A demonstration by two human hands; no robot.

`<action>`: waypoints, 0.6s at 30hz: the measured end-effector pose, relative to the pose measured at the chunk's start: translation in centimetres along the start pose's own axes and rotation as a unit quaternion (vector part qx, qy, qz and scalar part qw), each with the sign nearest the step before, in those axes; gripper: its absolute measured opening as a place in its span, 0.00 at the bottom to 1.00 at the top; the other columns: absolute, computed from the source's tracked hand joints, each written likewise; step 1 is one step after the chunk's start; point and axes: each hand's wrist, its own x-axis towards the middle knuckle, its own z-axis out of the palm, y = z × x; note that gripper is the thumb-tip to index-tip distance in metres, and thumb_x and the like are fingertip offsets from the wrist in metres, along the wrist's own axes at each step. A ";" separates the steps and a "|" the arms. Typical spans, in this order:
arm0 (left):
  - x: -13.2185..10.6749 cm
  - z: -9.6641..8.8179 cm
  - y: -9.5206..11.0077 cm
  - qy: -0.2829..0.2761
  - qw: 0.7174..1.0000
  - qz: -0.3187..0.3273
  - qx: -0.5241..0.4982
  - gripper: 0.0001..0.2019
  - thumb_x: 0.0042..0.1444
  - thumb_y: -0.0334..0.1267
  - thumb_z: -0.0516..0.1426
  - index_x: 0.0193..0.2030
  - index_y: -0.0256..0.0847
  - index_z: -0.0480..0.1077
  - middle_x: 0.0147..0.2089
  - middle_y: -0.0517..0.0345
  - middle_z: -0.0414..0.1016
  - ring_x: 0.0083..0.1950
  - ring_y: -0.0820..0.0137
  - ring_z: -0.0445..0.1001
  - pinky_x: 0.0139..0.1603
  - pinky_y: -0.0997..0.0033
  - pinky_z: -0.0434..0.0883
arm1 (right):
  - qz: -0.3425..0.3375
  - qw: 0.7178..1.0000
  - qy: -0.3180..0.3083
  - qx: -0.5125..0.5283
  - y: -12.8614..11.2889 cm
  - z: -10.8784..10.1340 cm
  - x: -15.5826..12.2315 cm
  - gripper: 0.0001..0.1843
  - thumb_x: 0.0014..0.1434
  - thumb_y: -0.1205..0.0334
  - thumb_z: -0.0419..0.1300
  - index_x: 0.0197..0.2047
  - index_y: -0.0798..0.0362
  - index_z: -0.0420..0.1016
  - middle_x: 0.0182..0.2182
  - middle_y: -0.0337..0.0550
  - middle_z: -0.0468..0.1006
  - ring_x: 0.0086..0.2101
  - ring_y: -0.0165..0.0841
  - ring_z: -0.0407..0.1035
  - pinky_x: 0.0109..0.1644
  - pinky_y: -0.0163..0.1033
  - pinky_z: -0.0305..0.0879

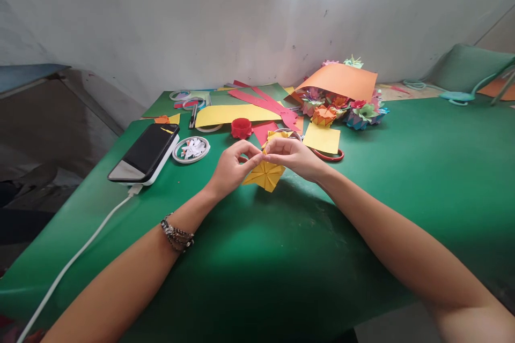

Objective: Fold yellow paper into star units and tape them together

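Between my two hands is a yellow folded paper flower (265, 174), its creased petals hanging below my fingers. My left hand (235, 168) pinches its upper edge between thumb and forefinger. From the other side my right hand (295, 156) pinches the same edge, the fingertips of both hands meeting there. Just behind them lie a red paper ring (241, 128), a yellow paper square (322, 138) and scissors with orange-red handles (336, 157), partly covered by the square. More yellow paper shows behind my right fingers; its shape is partly hidden.
A phone-like device (145, 153) with a white cable (80, 254) lies at the left, beside a tape roll (191, 150) holding paper scraps. Yellow strips (237, 114) and red strips (257, 101) lie behind. Finished paper flowers (364, 112) stand under an orange sheet (341, 80) near the wall.
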 end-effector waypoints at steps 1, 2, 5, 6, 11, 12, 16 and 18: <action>0.0 0.0 -0.1 -0.001 1.000 -0.004 -0.007 0.11 0.48 0.43 0.56 0.26 0.37 0.66 0.27 0.60 0.65 0.30 0.74 0.64 0.29 0.76 0.63 | 0.005 1.000 0.011 -0.006 0.0 0.0 0.0 0.11 0.44 0.60 0.64 0.27 0.58 0.68 0.25 0.36 0.69 0.27 0.23 0.64 0.30 0.30 0.59; 0.0 0.0 -0.2 -0.002 1.000 -0.008 -0.014 0.10 0.48 0.43 0.56 0.27 0.37 0.66 0.27 0.60 0.66 0.30 0.75 0.64 0.30 0.76 0.63 | 0.007 1.000 0.019 -0.011 0.0 0.1 0.0 0.11 0.44 0.60 0.64 0.26 0.58 0.68 0.24 0.36 0.69 0.26 0.23 0.64 0.29 0.30 0.59; 0.0 0.0 -0.3 0.000 1.000 -0.003 -0.010 0.11 0.48 0.43 0.57 0.31 0.37 0.68 0.28 0.60 0.68 0.30 0.75 0.66 0.30 0.76 0.64 | 0.007 0.999 0.027 -0.027 0.0 0.1 0.0 0.12 0.43 0.59 0.64 0.24 0.58 0.68 0.22 0.36 0.69 0.25 0.23 0.63 0.28 0.30 0.58; -0.1 -0.1 -0.4 0.003 1.000 0.006 0.003 0.11 0.48 0.43 0.57 0.32 0.37 0.68 0.28 0.60 0.68 0.30 0.75 0.66 0.30 0.77 0.64 | 0.005 0.999 0.026 -0.032 0.0 0.1 0.0 0.12 0.43 0.58 0.64 0.24 0.58 0.68 0.22 0.36 0.69 0.25 0.23 0.63 0.28 0.30 0.58; 0.0 -0.4 -0.2 0.005 0.989 0.114 0.090 0.08 0.50 0.41 0.57 0.30 0.38 0.71 0.31 0.58 0.73 0.29 0.77 0.66 0.31 0.77 0.64 | 0.005 0.997 0.015 -0.078 -0.2 0.2 -0.1 0.13 0.41 0.56 0.65 0.23 0.58 0.68 0.22 0.36 0.70 0.25 0.23 0.63 0.28 0.31 0.58; 0.0 -0.4 -0.2 -0.002 0.986 0.132 0.098 0.08 0.51 0.41 0.56 0.30 0.39 0.72 0.30 0.58 0.73 0.28 0.77 0.65 0.31 0.77 0.64 | 0.005 0.996 0.016 -0.093 -0.2 0.3 -0.1 0.14 0.40 0.56 0.65 0.23 0.58 0.68 0.21 0.35 0.69 0.24 0.23 0.62 0.27 0.31 0.58; 0.2 -0.6 -0.2 -0.019 0.987 0.125 0.098 0.10 0.50 0.43 0.57 0.28 0.38 0.72 0.28 0.58 0.74 0.27 0.76 0.66 0.28 0.77 0.65 | 0.000 0.990 0.023 -0.142 -0.2 0.4 -0.1 0.14 0.41 0.55 0.64 0.22 0.58 0.68 0.19 0.34 0.66 0.22 0.22 0.58 0.25 0.31 0.54; 0.2 -0.7 -0.3 -0.020 0.993 0.094 0.073 0.11 0.49 0.44 0.57 0.29 0.37 0.72 0.27 0.58 0.74 0.27 0.76 0.67 0.28 0.77 0.65 | 0.000 0.990 0.022 -0.142 -0.2 0.4 -0.1 0.14 0.41 0.55 0.64 0.23 0.58 0.68 0.20 0.35 0.67 0.23 0.22 0.59 0.25 0.31 0.55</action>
